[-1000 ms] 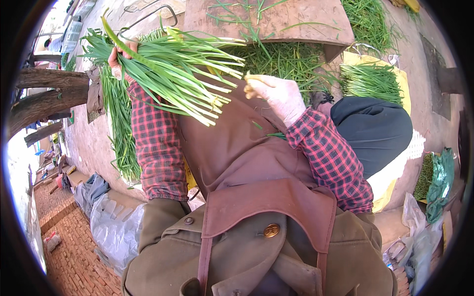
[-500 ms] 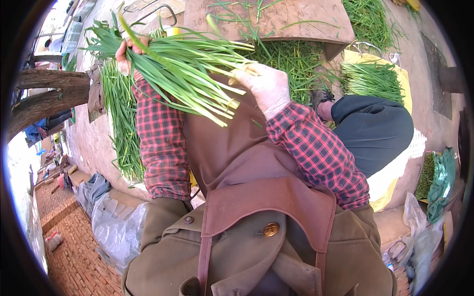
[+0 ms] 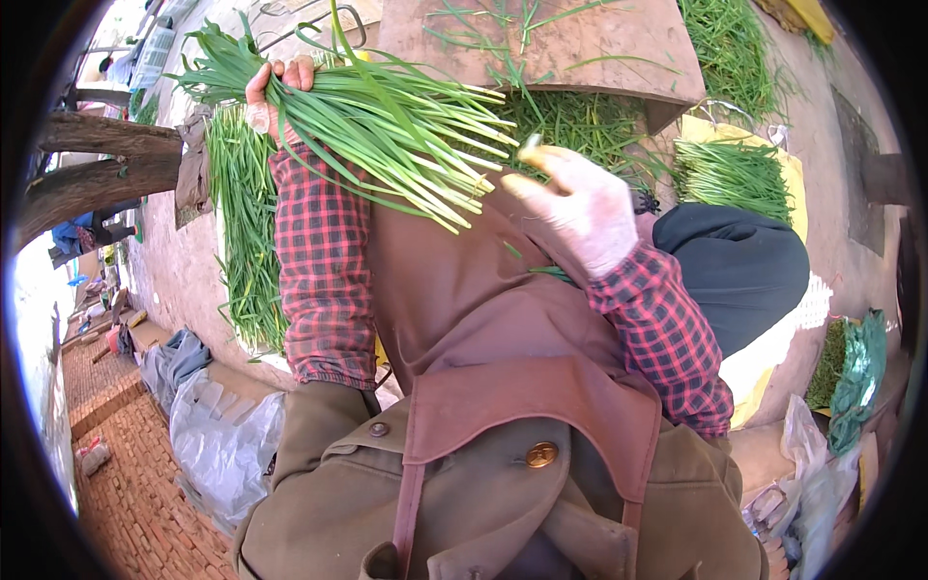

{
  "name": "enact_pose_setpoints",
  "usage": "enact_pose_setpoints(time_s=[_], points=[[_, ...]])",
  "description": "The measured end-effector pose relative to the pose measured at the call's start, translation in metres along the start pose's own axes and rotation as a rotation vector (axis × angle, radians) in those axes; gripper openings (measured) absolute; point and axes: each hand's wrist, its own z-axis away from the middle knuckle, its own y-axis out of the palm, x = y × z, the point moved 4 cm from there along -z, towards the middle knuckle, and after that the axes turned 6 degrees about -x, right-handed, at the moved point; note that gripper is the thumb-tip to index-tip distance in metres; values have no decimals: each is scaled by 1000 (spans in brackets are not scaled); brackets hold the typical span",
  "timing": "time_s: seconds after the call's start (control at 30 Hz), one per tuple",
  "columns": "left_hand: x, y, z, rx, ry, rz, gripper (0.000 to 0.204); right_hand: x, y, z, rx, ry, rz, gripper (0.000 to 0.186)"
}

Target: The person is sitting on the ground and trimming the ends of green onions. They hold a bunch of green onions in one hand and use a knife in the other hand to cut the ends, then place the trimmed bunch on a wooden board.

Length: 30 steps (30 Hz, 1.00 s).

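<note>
A fanned bunch of garlic chives (image 3: 406,130) is gripped near its leafy end by my left hand (image 3: 280,85), fingers wrapped round it. The pale stem ends point right, over the brown apron (image 3: 454,280) on my lap. Just right of those ends, my right hand (image 3: 585,208) is apart from the bunch. Its thumb and forefinger are separated, and the fingertips look yellowish, with a pale patch on one. I see nothing held between them. A long loose leaf rises from the top of the bunch.
Ahead stands a low wooden board (image 3: 541,43) with scattered leaves, and cut greens (image 3: 570,121) lie beneath it. Stacked chives lie at left (image 3: 244,222) and on yellow sheeting at right (image 3: 735,174). A wooden trunk-like piece (image 3: 106,164) and a plastic bag (image 3: 227,440) are further left.
My right hand has let go of the stem ends and moved right and down, its thumb and forefinger now apart. My left hand still holds the bunch, shifted slightly right.
</note>
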Motion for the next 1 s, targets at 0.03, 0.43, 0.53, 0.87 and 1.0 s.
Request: enact_pose_setpoints(time_s=[0.03, 0.43, 0.53, 0.87, 1.0], points=[[3, -2, -2, 7, -13, 8, 18, 9, 5, -5, -26, -8, -19, 23], [-11, -10, -3, 107, -67, 75, 20, -47, 7, 19, -109, 758, -160, 17], [-14, -21, -7, 152, -107, 79, 20, -16, 6, 5, -18, 718, -462, 16], [3, 12, 8, 76, -53, -7, 21, 21, 41, -44, 152, 380, -290, 27], [6, 12, 7, 97, -67, -27, 20, 13, 55, -44, 204, 521, -389, 28]])
